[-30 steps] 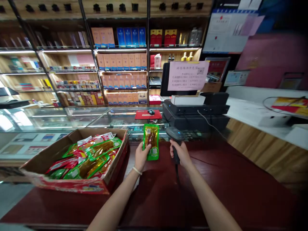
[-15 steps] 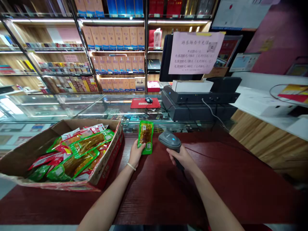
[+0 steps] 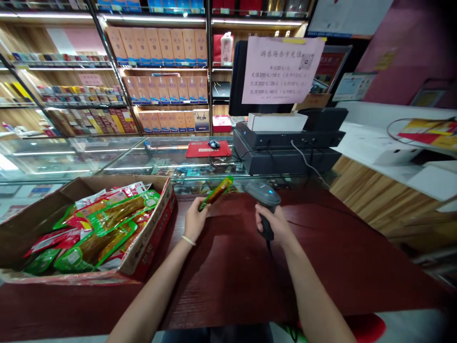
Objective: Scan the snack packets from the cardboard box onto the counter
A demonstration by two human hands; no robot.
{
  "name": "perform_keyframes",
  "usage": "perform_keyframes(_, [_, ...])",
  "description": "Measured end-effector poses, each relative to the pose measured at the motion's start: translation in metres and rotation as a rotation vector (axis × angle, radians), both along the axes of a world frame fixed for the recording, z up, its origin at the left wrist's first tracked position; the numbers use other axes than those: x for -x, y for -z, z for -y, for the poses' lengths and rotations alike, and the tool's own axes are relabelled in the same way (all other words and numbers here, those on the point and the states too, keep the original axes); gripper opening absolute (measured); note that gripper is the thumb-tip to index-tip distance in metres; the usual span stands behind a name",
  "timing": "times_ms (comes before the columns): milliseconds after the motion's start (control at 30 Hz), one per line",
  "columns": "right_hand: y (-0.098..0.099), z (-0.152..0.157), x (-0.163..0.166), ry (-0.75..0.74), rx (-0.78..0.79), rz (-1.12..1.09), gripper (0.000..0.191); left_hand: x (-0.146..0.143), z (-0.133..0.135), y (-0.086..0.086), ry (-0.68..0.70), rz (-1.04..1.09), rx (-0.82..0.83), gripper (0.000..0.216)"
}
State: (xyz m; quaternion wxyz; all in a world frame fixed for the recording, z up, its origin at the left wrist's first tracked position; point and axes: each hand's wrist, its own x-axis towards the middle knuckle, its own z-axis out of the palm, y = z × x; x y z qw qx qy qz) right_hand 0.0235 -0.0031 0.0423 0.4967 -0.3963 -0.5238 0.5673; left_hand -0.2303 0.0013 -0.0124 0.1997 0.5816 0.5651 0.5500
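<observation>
My left hand (image 3: pixel 196 219) is closed on the lower end of a green snack packet (image 3: pixel 216 192), which is turned nearly edge-on and slants up to the right above the table. To the right, my right hand (image 3: pixel 274 221) wraps round the handle of a grey barcode scanner (image 3: pixel 263 193), whose blue light glows on top. The scanner's head points left, apart from the packet. Left of my hands stands an open cardboard box (image 3: pixel 152 228) holding several green and red snack packets (image 3: pixel 121 209).
The dark red table (image 3: pixel 221 267) adjoins a glass display counter (image 3: pixel 121 159). On the glass lie a red mat (image 3: pixel 194 149) and a mouse (image 3: pixel 214 144). A black cash drawer (image 3: pixel 285 161) stands behind the scanner, below a monitor bearing a pink price sheet (image 3: pixel 282 71).
The packet has turned from face-up to nearly edge-on in my left hand. My right hand has moved the scanner slightly right, away from the packet. The view has shifted a little.
</observation>
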Motion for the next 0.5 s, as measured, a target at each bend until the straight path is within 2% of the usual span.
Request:
perform_keyframes(100, [-0.009,-0.004,-0.017,0.105,-0.055,-0.097,0.028,-0.012,-0.013,0.000,0.129,-0.293,-0.044,0.025])
perform_keyframes(267, [-0.015,-0.009,-0.036,0.191,-0.088,-0.190,0.026,-0.060,-0.048,0.023,0.373,-0.622,0.057,0.034])
perform_keyframes(400, [-0.012,-0.013,-0.039,0.207,-0.084,-0.243,0.027,-0.096,-0.068,0.034,0.377,-0.800,0.103,0.041])
perform_keyframes(500, [-0.010,-0.014,-0.036,0.193,-0.072,-0.244,0.028,-0.106,-0.074,0.037,0.326,-0.802,0.129,0.043])
